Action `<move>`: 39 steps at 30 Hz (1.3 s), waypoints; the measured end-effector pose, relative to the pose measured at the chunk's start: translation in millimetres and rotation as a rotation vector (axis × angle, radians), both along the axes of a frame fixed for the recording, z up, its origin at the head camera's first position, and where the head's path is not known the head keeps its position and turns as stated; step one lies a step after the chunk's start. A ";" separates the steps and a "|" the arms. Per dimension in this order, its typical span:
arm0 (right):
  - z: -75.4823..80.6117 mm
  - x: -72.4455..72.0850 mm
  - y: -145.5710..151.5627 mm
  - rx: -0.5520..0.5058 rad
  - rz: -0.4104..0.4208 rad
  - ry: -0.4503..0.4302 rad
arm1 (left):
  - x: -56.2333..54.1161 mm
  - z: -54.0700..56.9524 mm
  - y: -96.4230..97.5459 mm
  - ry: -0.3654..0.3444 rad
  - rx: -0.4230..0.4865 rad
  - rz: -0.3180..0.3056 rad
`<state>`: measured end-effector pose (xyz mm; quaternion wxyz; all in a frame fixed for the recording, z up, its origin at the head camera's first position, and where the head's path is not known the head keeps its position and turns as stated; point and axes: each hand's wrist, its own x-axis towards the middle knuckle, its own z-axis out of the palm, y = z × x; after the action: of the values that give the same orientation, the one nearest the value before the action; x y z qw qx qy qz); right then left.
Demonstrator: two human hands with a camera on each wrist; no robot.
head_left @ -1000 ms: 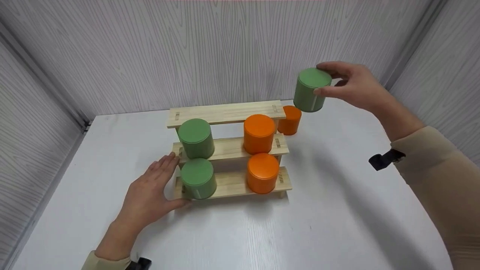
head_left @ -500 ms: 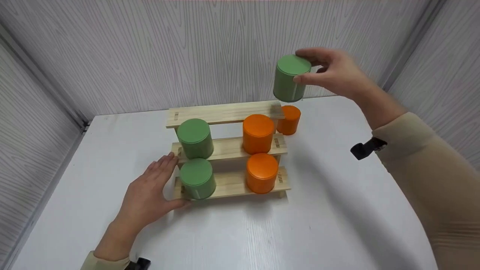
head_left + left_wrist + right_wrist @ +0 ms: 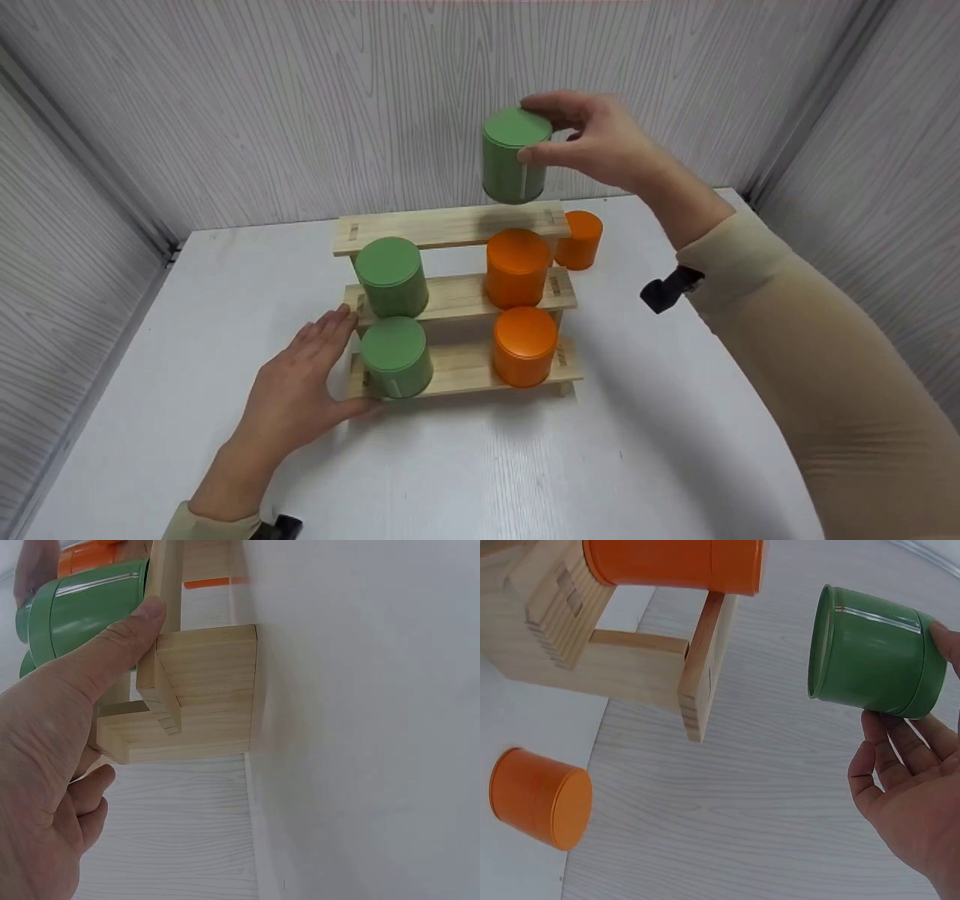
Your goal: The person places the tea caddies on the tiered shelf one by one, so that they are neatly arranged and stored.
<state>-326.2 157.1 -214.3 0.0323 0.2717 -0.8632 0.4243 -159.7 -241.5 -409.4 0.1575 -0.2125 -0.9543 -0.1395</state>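
A three-step wooden rack (image 3: 461,300) stands on the white table. My left hand (image 3: 296,386) holds its left end; in the left wrist view the thumb (image 3: 120,641) presses the lowest step's front edge, with other fingers bent at the side. My right hand (image 3: 600,142) pinches a green canister (image 3: 514,161) by its lid end, above the top step and apart from it. Green canisters stand at the left of the middle step (image 3: 394,281) and bottom step. Orange canisters stand at the right of the middle step (image 3: 517,270) and bottom step.
Another orange canister (image 3: 580,240) stands on the table (image 3: 675,360) behind the rack's right end. A grey wood-grain panel (image 3: 300,112) rises behind the table, with side panels at left and right.
My right hand has carried the green canister left and somewhat upward, from right of the rack to above its top step. My left hand and the rack have stayed in place.
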 end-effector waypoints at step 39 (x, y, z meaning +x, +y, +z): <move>-35.6 -7.9 -121.9 -0.094 0.184 -0.055 | 1.3 1.9 -3.0 -0.047 -0.003 0.017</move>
<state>-334.1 35.2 -250.0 -0.0177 0.3360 -0.8145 0.4726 -158.4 -244.5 -407.5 0.1359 -0.2014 -0.9596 -0.1419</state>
